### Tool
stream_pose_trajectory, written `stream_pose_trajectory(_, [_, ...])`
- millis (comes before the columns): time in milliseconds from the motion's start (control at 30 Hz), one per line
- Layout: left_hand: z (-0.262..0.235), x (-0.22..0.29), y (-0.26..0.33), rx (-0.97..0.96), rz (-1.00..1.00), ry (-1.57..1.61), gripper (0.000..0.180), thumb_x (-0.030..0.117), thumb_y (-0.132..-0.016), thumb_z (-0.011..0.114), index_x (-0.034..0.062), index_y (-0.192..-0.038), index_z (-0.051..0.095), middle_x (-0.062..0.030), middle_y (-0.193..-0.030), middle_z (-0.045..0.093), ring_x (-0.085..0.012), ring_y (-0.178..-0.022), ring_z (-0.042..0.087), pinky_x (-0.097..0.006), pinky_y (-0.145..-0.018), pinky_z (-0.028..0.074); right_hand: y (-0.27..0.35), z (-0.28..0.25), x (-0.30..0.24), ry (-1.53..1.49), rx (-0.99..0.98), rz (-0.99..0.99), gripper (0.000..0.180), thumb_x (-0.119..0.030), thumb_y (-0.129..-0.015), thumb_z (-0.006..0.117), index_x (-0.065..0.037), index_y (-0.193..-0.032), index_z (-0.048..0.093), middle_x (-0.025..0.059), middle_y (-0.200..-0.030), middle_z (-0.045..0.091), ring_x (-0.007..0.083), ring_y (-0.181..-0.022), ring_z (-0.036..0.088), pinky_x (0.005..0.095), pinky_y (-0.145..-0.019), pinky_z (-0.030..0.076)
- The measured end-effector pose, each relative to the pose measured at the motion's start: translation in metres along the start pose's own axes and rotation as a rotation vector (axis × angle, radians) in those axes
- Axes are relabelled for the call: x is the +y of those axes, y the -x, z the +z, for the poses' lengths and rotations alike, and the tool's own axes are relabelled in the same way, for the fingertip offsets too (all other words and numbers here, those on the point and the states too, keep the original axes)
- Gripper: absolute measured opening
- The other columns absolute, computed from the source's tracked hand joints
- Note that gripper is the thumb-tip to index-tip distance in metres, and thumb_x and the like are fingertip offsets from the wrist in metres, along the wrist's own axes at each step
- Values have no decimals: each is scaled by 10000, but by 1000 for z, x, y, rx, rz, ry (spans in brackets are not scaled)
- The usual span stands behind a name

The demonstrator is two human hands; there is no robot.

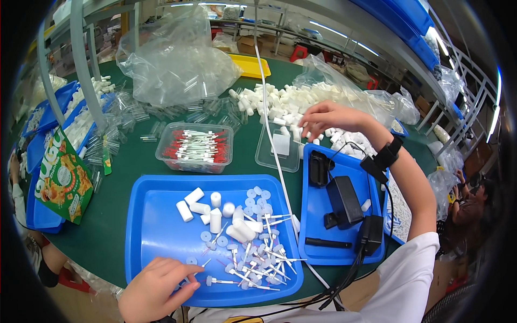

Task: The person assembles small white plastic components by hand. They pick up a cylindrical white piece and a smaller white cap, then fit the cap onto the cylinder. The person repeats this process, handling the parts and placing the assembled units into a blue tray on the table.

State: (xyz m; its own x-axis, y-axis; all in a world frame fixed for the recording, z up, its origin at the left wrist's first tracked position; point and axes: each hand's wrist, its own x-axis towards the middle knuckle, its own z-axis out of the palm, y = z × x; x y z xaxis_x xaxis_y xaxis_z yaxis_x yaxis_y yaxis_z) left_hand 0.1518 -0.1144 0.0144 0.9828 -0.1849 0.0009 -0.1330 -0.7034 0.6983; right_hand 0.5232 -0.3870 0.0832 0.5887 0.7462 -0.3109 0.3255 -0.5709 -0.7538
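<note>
My left hand [161, 288] is over the near left corner of a blue tray [141, 215], its thumb and fingers pinching a thin white stick [205, 262]. A translucent disc [191, 261] shows by its fingertips. In that tray lie white cylinders [216, 220], loose discs [256, 202] and a heap of white sticks fitted with discs [258, 264]. My right hand [334, 117] reaches forward to the near edge of a pile of white cylinders [277, 99]. Its fingers are bent and apart, with nothing plainly held.
A clear tub [195, 167] holds red-and-white sticks; a clear lid [264, 156] lies beside it. Black devices and cables fill a second blue tray [318, 237]. Plastic bags [175, 64], clear tubes [215, 110] and a green snack bag [63, 177] surround these. A white cord [265, 102] crosses the view.
</note>
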Motion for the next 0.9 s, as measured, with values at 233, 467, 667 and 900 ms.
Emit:
stream_pose_trajectory(233, [-7,-5,-1,13,83,112,218,72,-812,584,14,-1023,584,-111,-808,574,-284,-749,541,-348,-702,419,-63,-71,150,752,541,63,749,-508,-731,642,-33,-1278,452,276,-1230,489,370,-1162,468,389,-980,374])
stream_pose_trajectory(467, [-10,-7,-3,72,123,125,218,54,-802,579,-1,-1013,574,-116,-776,562,-295,-735,531,-350,-677,413,-142,-57,137,684,516,317,972,-760,-660,515,-235,-1430,238,303,-1431,174,496,-1306,197,531,-1059,214])
stream_pose_trajectory(667, [-10,-11,-7,130,120,24,217,47,-797,577,0,-1009,574,-114,-776,565,-297,-739,533,-353,-681,413,-169,-55,153,710,532,326,999,-762,-594,550,-273,-1416,261,308,-1422,183,497,-1317,161,538,-1076,146])
stream_pose_trajectory(900, [-6,-12,-11,102,84,40,214,39,-796,570,-1,-1006,576,-115,-777,566,-298,-724,526,-358,-668,412,-156,-41,162,729,527,286,915,-681,-642,579,-193,-1376,333,322,-1312,351,488,-1161,421,484,-988,347])
